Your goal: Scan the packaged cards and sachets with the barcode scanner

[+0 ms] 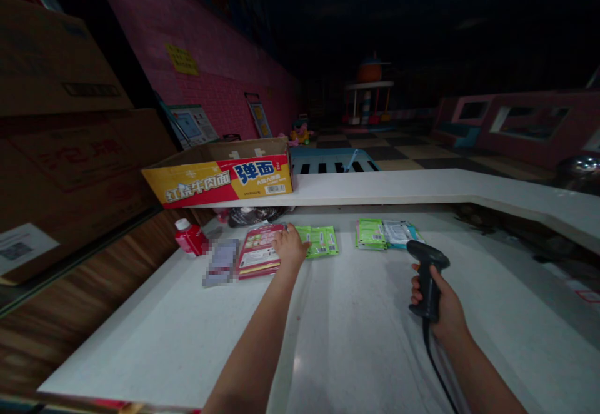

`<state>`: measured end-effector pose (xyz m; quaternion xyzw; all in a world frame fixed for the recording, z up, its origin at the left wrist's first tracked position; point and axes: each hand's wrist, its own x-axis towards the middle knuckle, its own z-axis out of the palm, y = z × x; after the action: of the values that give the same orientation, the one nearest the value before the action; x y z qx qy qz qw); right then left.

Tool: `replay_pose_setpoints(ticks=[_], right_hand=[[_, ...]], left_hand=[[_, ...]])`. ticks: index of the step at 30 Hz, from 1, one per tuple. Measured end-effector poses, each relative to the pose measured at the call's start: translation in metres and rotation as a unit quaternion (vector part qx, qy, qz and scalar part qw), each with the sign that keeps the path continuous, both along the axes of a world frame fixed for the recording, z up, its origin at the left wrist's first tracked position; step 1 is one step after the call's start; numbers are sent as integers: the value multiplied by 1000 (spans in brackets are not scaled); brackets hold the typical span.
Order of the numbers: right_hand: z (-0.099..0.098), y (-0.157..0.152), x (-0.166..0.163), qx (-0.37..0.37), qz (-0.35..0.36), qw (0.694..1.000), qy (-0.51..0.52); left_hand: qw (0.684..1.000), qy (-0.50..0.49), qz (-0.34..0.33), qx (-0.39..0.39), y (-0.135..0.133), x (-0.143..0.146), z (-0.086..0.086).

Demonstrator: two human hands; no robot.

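Observation:
In the head view my right hand [443,298] is wrapped round the handle of a black barcode scanner [428,276], held upright above the counter with its cable hanging down. My left hand [289,246] reaches out over the place where a red flat package [260,251] meets some green packets [322,241]. Its fingers are apart, and the thumb points toward the green packets; whether it presses on either is unclear. Further right lies a second green packet stack [371,233], beside a silver-and-blue packet [398,232] just beyond the scanner's head.
A red bottle with a white cap [189,237] stands left of a blurred grey item [221,262]. On the raised white ledge [375,187] sits an open yellow-and-red noodle carton [225,179]. Large brown cardboard boxes [70,170] are stacked at the left of the white counter [187,320].

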<state>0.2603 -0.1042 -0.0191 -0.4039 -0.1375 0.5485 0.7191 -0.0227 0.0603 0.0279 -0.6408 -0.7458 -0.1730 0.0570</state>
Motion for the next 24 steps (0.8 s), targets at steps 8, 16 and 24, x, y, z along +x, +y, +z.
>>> replay_pose_setpoints(ticks=[8,16,24], right_hand=[[3,0,-1,0,-4,1000,-2],[4,-1,-2,4,0,1000,-8],[6,-5,-9,35,143,986,-80]], left_hand=[[997,-65,-44,16,7,-6,3],[953,-260,-149,54,-3,0,-5],[874,-456,-143,83,-28,20,-62]])
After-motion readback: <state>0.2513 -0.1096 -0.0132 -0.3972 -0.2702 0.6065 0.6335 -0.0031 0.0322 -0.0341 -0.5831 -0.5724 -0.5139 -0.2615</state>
